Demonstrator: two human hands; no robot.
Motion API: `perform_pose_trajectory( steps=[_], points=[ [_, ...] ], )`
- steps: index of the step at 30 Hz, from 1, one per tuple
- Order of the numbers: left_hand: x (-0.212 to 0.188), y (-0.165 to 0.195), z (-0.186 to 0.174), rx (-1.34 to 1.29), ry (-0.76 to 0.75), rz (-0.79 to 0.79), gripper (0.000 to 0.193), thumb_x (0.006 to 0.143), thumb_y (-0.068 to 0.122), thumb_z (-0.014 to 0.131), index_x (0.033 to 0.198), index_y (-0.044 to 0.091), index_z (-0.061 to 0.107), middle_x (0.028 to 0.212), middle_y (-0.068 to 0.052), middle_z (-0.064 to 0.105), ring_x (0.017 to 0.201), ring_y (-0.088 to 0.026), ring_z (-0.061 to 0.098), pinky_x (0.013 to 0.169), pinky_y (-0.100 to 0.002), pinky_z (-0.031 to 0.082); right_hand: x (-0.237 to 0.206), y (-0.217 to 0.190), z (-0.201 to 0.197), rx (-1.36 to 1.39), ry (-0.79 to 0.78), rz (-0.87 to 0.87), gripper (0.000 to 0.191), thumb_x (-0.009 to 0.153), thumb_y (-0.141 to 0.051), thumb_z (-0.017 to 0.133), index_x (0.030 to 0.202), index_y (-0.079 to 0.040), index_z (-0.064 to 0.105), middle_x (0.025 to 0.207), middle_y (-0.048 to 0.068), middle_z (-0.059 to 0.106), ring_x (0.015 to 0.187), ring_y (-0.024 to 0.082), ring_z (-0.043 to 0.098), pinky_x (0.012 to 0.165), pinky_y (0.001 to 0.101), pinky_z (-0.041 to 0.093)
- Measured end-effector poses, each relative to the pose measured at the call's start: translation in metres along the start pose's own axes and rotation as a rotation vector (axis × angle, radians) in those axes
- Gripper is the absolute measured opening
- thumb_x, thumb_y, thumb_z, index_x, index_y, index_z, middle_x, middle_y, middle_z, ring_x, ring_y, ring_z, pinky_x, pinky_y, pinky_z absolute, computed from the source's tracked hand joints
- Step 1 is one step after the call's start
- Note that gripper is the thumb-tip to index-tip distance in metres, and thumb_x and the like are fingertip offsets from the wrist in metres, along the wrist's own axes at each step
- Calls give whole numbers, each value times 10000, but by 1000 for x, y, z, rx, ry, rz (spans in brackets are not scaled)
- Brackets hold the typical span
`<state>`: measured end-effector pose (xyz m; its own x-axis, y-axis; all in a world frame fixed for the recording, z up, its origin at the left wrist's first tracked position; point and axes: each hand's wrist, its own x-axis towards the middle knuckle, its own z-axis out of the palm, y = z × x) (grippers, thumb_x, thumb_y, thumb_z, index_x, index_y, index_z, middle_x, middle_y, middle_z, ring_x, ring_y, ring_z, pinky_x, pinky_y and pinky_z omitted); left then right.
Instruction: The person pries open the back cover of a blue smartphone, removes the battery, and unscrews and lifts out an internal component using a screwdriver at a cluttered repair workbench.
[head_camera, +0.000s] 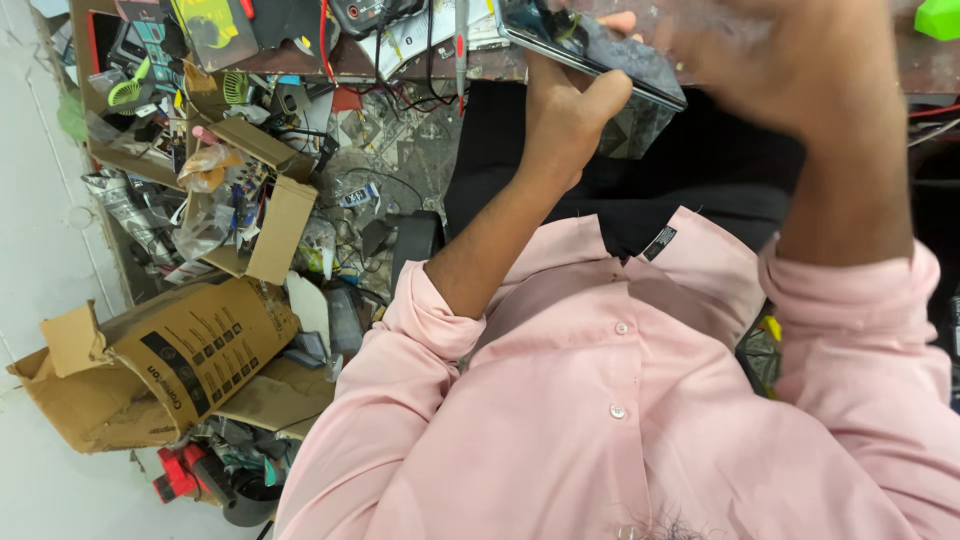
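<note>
Two hands, left hand (565, 110) gripping phone (600, 60), long axis slanting down-right

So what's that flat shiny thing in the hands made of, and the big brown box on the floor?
The flat slab, held in the left hand with the blurred right hand over it, looks like glass: dark, glossy, mirror-like reflections, with a thin, possibly metal edge. The big brown box looks like corrugated cardboard: matte, creased, with torn flaps.

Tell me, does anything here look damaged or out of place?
Yes. A torn, crushed cardboard box lies on its side on the floor among scattered clutter. The left hand holds a flat phone; its condition is unclear.
</note>
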<state>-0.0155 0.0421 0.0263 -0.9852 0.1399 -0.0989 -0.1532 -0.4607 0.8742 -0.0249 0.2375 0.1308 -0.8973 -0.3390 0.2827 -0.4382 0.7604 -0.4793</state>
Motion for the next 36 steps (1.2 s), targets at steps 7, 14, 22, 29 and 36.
perform_pose_trajectory(
  steps=[7,14,22,29,36],
  points=[
    [-3,-5,1,-37,-48,65,463,883,-177,608,1294,-38,445,1212,-117,599,1117,-192,630,1017,-329,513,-35,-23,12,-86,99,-187,144,956,-86,768,1099,-80,749,1052,42,726,878,225,696,747,313,550],
    [-1,1,7,22,-12,78,474,843,-147,622,1274,5,496,1188,-63,595,1058,-129,610,954,-282,508,-28,-27,19,-17,92,-171,253,998,-109,749,1242,-55,706,1218,73,698,1015,252,687,846,344,561],
    [-1,1,4,89,-46,112,401,849,-132,615,1212,28,554,1093,-36,606,911,-82,589,831,-243,502,-35,-14,29,111,69,-146,273,1027,-100,704,1291,-34,680,1282,104,673,1088,286,672,927,367,555],
    [0,4,2,201,-76,167,405,837,-99,616,1218,36,586,1107,-49,637,946,-95,634,836,-248,532,-33,-21,31,126,92,-126,276,1013,-84,708,1279,-17,684,1274,122,674,1073,298,673,937,377,555],
    [2,7,1,282,-99,205,402,836,-67,626,1223,41,601,1100,-51,651,943,-103,648,838,-246,540,-34,-20,35,146,108,-124,265,1028,-84,700,1282,-12,681,1278,121,671,1109,294,678,942,364,556]
  ],
)
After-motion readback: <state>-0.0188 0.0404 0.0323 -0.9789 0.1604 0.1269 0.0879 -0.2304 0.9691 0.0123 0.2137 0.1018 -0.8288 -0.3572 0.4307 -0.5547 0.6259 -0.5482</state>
